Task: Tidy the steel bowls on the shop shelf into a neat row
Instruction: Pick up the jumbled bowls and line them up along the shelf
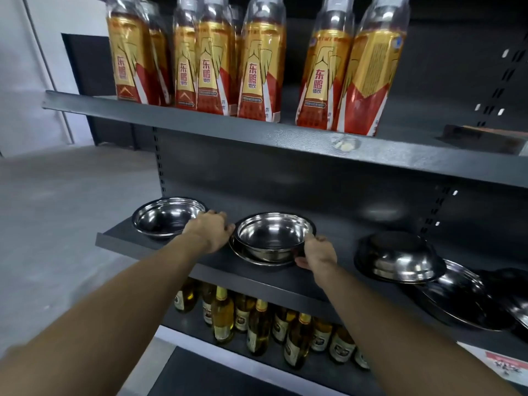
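Note:
On the dark middle shelf [177,254] a steel bowl [274,234] sits upright, nested in another bowl whose rim [258,260] shows beneath it. My left hand [210,231] grips the stack's left rim. My right hand [318,252] holds its right rim, thumb on the lower edge. Another upright steel bowl [167,217] stands to the left, by the shelf end. To the right an upside-down bowl [400,257] leans on a loose pile of more bowls [463,295] that runs off the frame's right side.
The upper shelf [257,132] carries several red-and-gold drink bottles [261,67] right above my hands. The bottom shelf holds several yellow glass bottles [258,324]. A grey concrete floor [57,224] lies to the left of the shelving.

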`<state>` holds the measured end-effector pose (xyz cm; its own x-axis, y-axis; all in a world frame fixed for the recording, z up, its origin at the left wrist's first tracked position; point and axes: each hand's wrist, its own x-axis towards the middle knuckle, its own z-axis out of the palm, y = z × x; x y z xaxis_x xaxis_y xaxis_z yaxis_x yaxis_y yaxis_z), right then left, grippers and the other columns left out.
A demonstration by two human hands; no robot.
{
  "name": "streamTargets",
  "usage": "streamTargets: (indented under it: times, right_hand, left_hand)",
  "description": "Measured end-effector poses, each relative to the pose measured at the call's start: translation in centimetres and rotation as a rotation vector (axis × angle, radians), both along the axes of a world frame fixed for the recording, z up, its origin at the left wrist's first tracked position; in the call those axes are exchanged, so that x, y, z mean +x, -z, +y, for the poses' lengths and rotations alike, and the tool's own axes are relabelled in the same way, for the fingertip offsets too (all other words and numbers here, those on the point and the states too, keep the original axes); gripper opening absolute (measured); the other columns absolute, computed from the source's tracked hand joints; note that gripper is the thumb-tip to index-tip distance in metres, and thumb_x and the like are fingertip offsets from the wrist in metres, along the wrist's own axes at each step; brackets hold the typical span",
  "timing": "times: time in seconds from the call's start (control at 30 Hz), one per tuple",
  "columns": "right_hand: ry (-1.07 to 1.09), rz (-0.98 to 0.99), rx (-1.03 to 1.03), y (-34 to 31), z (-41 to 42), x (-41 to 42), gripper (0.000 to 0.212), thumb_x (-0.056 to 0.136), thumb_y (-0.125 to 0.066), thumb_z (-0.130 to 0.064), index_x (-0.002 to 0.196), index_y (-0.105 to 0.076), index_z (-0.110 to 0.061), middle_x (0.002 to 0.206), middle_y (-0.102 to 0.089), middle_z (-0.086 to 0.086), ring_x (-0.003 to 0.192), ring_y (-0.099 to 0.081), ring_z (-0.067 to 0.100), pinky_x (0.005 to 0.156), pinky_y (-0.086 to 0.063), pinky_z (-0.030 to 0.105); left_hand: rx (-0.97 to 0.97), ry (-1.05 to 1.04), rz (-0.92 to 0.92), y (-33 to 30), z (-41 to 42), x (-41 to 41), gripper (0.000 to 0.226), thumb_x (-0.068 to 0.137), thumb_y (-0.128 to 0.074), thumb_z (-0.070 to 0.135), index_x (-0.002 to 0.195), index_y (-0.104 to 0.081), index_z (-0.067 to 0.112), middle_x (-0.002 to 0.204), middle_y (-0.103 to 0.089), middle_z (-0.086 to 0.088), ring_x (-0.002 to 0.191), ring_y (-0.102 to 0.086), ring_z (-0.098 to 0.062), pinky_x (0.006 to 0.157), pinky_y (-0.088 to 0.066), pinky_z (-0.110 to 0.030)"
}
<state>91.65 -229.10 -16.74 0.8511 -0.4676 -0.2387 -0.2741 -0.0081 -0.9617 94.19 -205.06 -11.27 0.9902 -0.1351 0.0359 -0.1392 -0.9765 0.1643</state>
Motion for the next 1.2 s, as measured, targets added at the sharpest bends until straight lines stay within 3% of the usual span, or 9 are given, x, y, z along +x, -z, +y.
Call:
streamTargets:
  times: [0.1,0.27,0.47,0.67,0.87,1.03,1.2]
  right_hand:
    - [-0.006,0.026,-0.110,0.2,0.7,0.2,0.032,0.100,-0.048,-0.039,0.109,-0.059,-0.010,0.093,-0.066,0.008,0.085,-0.069,0.028,0.076,-0.062,0.041]
    - [-0.017,0.071,-0.298,1.0,1.2,0.6,0.038,0.097,-0.050,-0.036,0.114,-0.066,-0.006,0.113,-0.069,0.015,0.103,-0.066,0.034,0.092,-0.055,0.048]
    - [-0.042,0.152,-0.323,2.4,1.2,0.5,0.037,0.091,-0.057,-0.031,0.116,-0.067,-0.006,0.114,-0.067,0.015,0.102,-0.065,0.031,0.092,-0.056,0.046]
    - [-0.029,0.157,-0.282,2.6,0.2,0.0,0.056,0.091,-0.063,-0.033,0.139,-0.050,-0.009,0.131,-0.058,0.013,0.115,-0.060,0.031,0.097,-0.054,0.045]
    - [0.071,0.164,-0.244,1.9,-4.0,-1.7,0.051,0.094,-0.058,-0.027,0.141,-0.049,-0.011,0.124,-0.064,0.013,0.096,-0.068,0.029,0.076,-0.060,0.037]
    - [0.170,0.154,-0.224,1.2,-8.6,-3.4,0.038,0.091,-0.061,-0.025,0.125,-0.059,-0.008,0.119,-0.067,0.015,0.100,-0.068,0.034,0.071,-0.060,0.037]
    - [0.237,0.118,-0.207,0.8,-12.5,-5.0,0.028,0.093,-0.060,-0.022,0.116,-0.063,-0.007,0.104,-0.069,0.013,0.099,-0.069,0.033,0.066,-0.059,0.036]
  left_hand:
    - [-0.016,0.024,0.001,0.3,0.0,0.1,0.050,0.100,-0.038,0.046,0.137,-0.048,0.013,0.141,-0.048,-0.012,0.131,-0.044,-0.034,0.105,-0.041,-0.046]
    - [-0.007,0.061,0.011,0.8,-0.1,0.6,0.053,0.101,-0.037,0.046,0.139,-0.046,0.011,0.141,-0.048,-0.014,0.133,-0.042,-0.033,0.109,-0.039,-0.046]
    - [-0.012,0.098,0.008,1.6,0.1,1.3,0.050,0.100,-0.037,0.046,0.136,-0.049,0.013,0.138,-0.050,-0.012,0.130,-0.044,-0.032,0.105,-0.041,-0.044]
    - [-0.032,0.179,0.006,2.2,-2.3,2.3,0.049,0.100,-0.036,0.047,0.136,-0.050,0.016,0.135,-0.053,-0.012,0.126,-0.047,-0.032,0.099,-0.043,-0.045]
    - [-0.029,0.303,-0.001,2.7,-8.3,1.9,0.048,0.099,-0.037,0.045,0.134,-0.055,0.018,0.140,-0.054,-0.009,0.128,-0.050,-0.031,0.105,-0.043,-0.043]
    - [-0.042,0.421,-0.011,2.7,-13.2,0.5,0.041,0.100,-0.037,0.040,0.123,-0.057,0.013,0.133,-0.058,-0.011,0.123,-0.053,-0.032,0.099,-0.046,-0.042]
    - [-0.009,0.472,-0.002,2.7,-17.7,-0.7,0.043,0.101,-0.038,0.041,0.125,-0.054,0.009,0.136,-0.054,-0.014,0.128,-0.049,-0.032,0.103,-0.043,-0.042]
